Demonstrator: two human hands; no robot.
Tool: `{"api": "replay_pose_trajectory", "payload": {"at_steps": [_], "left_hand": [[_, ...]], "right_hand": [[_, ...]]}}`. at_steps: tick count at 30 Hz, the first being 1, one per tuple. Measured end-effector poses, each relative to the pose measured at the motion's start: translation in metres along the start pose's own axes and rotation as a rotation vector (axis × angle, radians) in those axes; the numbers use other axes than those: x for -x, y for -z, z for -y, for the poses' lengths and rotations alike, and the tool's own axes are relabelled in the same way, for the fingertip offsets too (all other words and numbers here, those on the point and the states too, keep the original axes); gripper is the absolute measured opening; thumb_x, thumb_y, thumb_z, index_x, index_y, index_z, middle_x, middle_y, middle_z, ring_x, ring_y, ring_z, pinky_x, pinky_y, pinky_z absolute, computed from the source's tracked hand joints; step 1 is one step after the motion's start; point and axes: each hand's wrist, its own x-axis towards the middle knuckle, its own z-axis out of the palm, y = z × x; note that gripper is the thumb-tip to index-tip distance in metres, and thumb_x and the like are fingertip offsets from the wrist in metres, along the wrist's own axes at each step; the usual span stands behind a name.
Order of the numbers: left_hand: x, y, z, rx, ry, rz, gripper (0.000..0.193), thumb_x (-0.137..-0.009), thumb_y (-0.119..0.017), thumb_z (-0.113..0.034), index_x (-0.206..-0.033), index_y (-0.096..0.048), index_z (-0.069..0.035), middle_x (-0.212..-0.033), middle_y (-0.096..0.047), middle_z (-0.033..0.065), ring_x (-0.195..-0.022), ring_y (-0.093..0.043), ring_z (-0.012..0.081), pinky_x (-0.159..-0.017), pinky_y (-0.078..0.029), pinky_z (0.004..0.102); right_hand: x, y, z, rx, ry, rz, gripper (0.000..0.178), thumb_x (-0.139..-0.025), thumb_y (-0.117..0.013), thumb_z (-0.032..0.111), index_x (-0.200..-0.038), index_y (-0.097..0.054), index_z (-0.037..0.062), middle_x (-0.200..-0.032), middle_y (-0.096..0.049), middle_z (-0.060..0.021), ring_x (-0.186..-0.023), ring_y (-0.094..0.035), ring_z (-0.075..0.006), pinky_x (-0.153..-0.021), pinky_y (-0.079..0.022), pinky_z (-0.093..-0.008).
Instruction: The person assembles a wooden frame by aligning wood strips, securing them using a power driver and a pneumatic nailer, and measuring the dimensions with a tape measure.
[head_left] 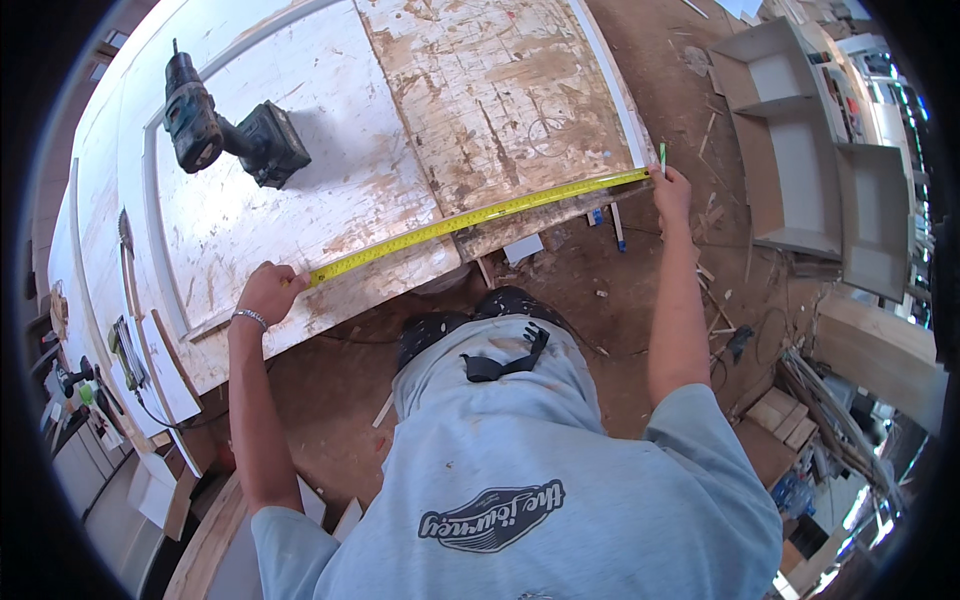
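Note:
A yellow tape measure [480,214] runs taut along the near edge of a worn, stained wooden worktop [490,80]. Its left end is pinched by my left hand [272,292], which rests at the board's near edge with a bracelet on the wrist. At the worktop's right corner, my right hand [672,190] grips the other end of the blade. A slim green pen-like stick [662,156] pokes up from the right fingers. Which hand has the tape's case, I cannot tell.
A cordless drill [192,122] stands on its battery at the far left of the worktop. A white strip [614,85] lies along the right edge. Open box-like cabinets [800,170] are on the floor to the right, with wood scraps [780,415] nearer me.

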Motion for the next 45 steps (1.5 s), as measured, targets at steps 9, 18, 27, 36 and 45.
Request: {"api": "replay_pose_trajectory", "payload": {"at_steps": [9, 18, 27, 36, 45], "left_hand": [[-0.005, -0.007, 0.004, -0.031, 0.002, -0.010, 0.052, -0.093, -0.061, -0.048, -0.086, -0.073, 0.002, -0.088, -0.068, 0.0279, -0.096, -0.062, 0.0419, -0.089, -0.049, 0.0485], [-0.013, -0.003, 0.006, -0.007, 0.010, 0.060, 0.051, -0.091, -0.061, -0.048, -0.084, -0.074, 0.001, -0.087, -0.070, 0.0265, -0.087, -0.066, 0.0432, -0.083, -0.051, 0.0485], [-0.012, -0.001, 0.000, 0.016, 0.044, 0.054, 0.049, -0.090, -0.063, -0.050, -0.086, -0.075, -0.003, -0.090, -0.071, 0.0248, -0.089, -0.066, 0.0411, -0.083, -0.052, 0.0473], [-0.010, -0.006, -0.001, -0.019, 0.050, 0.030, 0.053, -0.091, -0.061, -0.051, -0.083, -0.074, 0.000, -0.090, -0.071, 0.0245, -0.090, -0.066, 0.0411, -0.085, -0.051, 0.0478], [-0.018, -0.006, -0.007, -0.137, 0.132, 0.115, 0.048, -0.092, -0.061, -0.050, -0.092, -0.077, -0.004, -0.099, -0.073, 0.0204, -0.098, -0.068, 0.0370, -0.088, -0.053, 0.0472]], "right_hand": [[-0.008, 0.001, -0.010, 0.015, 0.011, -0.007, 0.027, -0.093, -0.073, 0.029, -0.100, -0.075, 0.0034, -0.068, -0.053, 0.0031, -0.060, -0.044, -0.0072, -0.056, -0.035, -0.0279], [-0.006, -0.002, -0.012, -0.009, 0.019, 0.009, 0.028, -0.095, -0.070, 0.032, -0.100, -0.074, 0.0046, -0.067, -0.051, 0.0039, -0.059, -0.043, -0.0066, -0.055, -0.033, -0.0276], [-0.018, -0.001, -0.030, -0.025, 0.053, 0.010, 0.032, -0.095, -0.070, 0.032, -0.108, -0.072, 0.0030, -0.068, -0.052, 0.0033, -0.055, -0.044, -0.0063, -0.050, -0.034, -0.0268], [-0.010, 0.001, -0.019, 0.023, 0.013, 0.014, 0.034, -0.095, -0.070, 0.034, -0.108, -0.074, 0.0026, -0.074, -0.060, 0.0012, -0.060, -0.051, -0.0075, -0.054, -0.041, -0.0257], [-0.008, 0.000, -0.013, 0.109, 0.031, 0.046, 0.033, -0.096, -0.068, 0.035, -0.106, -0.073, 0.0034, -0.077, -0.061, -0.0001, -0.063, -0.051, -0.0083, -0.058, -0.042, -0.0269]]}}
